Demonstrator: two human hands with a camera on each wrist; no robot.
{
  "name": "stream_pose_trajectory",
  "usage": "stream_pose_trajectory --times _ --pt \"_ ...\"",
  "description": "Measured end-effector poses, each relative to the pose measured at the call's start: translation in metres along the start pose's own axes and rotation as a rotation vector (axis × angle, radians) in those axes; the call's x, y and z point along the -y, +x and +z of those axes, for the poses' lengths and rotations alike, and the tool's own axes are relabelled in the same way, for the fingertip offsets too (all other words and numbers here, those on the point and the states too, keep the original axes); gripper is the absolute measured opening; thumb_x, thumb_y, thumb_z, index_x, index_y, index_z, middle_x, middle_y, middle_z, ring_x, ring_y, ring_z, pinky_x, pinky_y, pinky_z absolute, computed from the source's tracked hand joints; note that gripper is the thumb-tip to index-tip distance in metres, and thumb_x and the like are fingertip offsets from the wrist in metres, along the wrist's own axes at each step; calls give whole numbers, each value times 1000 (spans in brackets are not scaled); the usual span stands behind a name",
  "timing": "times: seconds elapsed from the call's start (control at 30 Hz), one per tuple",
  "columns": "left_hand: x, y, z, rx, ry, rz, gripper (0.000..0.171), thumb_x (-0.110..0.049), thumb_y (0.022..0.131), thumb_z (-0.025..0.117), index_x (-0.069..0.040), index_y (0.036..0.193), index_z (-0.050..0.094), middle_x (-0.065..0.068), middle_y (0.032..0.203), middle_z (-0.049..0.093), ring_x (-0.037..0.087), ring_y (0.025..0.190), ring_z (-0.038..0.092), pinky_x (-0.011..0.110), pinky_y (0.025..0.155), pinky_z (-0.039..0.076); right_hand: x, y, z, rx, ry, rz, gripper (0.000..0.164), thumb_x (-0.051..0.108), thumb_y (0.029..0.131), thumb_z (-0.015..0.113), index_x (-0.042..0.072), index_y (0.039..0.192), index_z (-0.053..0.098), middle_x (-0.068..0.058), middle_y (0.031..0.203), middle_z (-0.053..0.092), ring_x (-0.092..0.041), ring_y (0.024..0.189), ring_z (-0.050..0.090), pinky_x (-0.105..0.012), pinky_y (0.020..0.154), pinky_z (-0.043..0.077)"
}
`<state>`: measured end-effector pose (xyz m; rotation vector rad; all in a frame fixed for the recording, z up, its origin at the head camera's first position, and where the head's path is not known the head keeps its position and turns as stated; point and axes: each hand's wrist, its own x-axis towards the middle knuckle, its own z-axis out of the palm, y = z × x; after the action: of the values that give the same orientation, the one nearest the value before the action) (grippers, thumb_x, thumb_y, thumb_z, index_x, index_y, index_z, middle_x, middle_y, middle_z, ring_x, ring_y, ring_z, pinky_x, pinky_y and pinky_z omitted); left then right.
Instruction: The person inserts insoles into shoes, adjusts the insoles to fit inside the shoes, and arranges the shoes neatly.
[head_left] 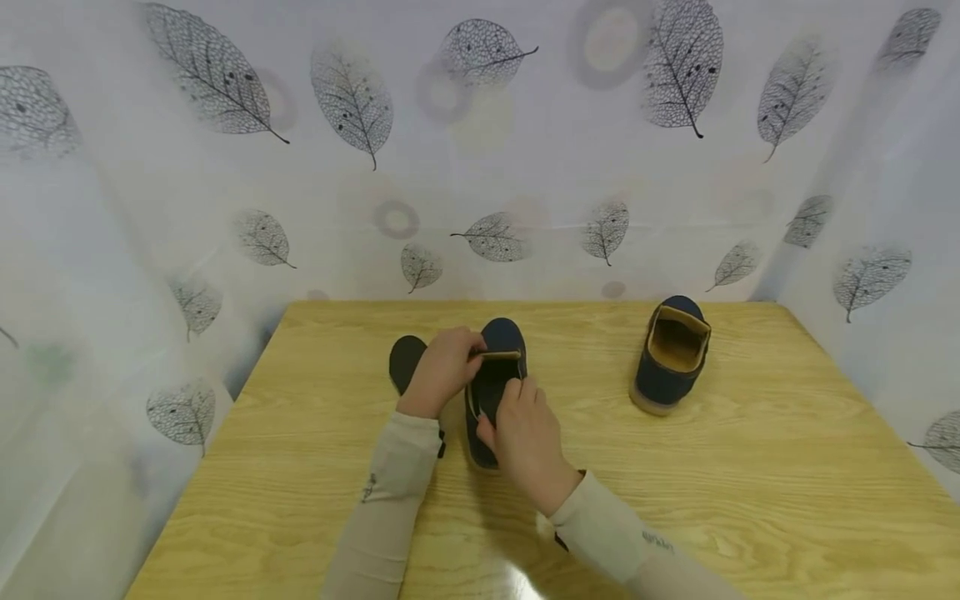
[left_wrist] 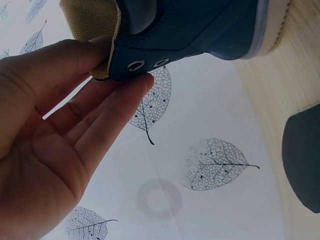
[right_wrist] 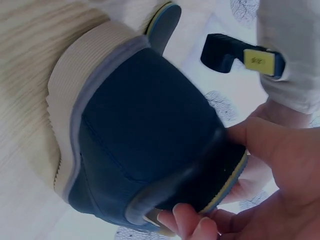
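Note:
A dark navy shoe (head_left: pixel 502 335) stands on the table, toe pointing away. My left hand (head_left: pixel 444 373) pinches its opening edge; in the left wrist view the thumb lies on the tan lining (left_wrist: pixel 92 22) and the fingers lie outside, beside two metal eyelets (left_wrist: pixel 136 65). A dark insole (head_left: pixel 491 390) is partly inside the shoe. My right hand (head_left: pixel 528 440) holds its near end. The right wrist view shows the insole's yellow edge (right_wrist: pixel 231 181) sticking out at the heel (right_wrist: pixel 150 115), between thumb and fingers. The insole's front part is hidden in the shoe.
Another dark insole (head_left: pixel 405 362) lies just left of the shoe, partly behind my left hand. The matching shoe (head_left: pixel 663 379), tan inside, stands at the right back of the wooden table (head_left: pixel 757 492). A leaf-patterned white curtain (head_left: pixel 540 167) hangs behind the table.

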<state>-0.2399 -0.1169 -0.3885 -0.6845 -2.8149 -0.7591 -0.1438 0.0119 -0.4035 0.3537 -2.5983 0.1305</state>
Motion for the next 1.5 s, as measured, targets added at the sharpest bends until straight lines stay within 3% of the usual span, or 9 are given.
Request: stream_pose_trajectory --times 0.43,0.77,1.07,1.23,1.4,1.5 --pt "-1 1 0 9 -8 -19 14 -5 92 64 -1 102 73 12 98 67 26 88 64 38 78 53 -5 21 19 85 34 -70 42 33 88 70 -7 95 59 -20 84 54 -27 74 50 -35 66 46" --pt "-1 3 -2 9 -7 -13 15 -5 92 64 0 103 73 12 101 68 28 92 65 39 81 52 -13 19 20 101 303 -39 35 27 89 70 -6 82 62 -17 85 50 -29 77 46 -38 70 43" --pt "-2 0 -1 12 -14 -17 14 -4 92 63 -1 101 73 12 99 67 27 89 65 39 79 53 -15 20 18 223 423 -81 19 -4 87 63 -4 68 63 -10 73 50 -23 65 48 -35 61 46" --pt "-1 -1 0 7 -14 -18 14 -5 92 63 -1 102 73 12 100 67 26 90 65 38 79 53 -15 24 12 334 380 -118 25 -2 90 61 -3 66 65 -11 67 52 -23 61 50 -33 57 47" --pt "0 0 0 13 -23 -21 15 -5 93 63 -1 103 73 11 100 67 26 89 65 38 78 53 -15 26 7 393 263 -221 34 5 93 60 3 59 61 -9 59 53 -25 64 53 -36 61 48" --pt "-1 0 0 17 -32 -18 15 -5 92 63 -2 103 74 11 100 67 25 88 65 38 77 53 -15 28 9 423 221 -226 36 8 95 59 3 59 60 -11 61 55 -28 65 56 -41 65 51"
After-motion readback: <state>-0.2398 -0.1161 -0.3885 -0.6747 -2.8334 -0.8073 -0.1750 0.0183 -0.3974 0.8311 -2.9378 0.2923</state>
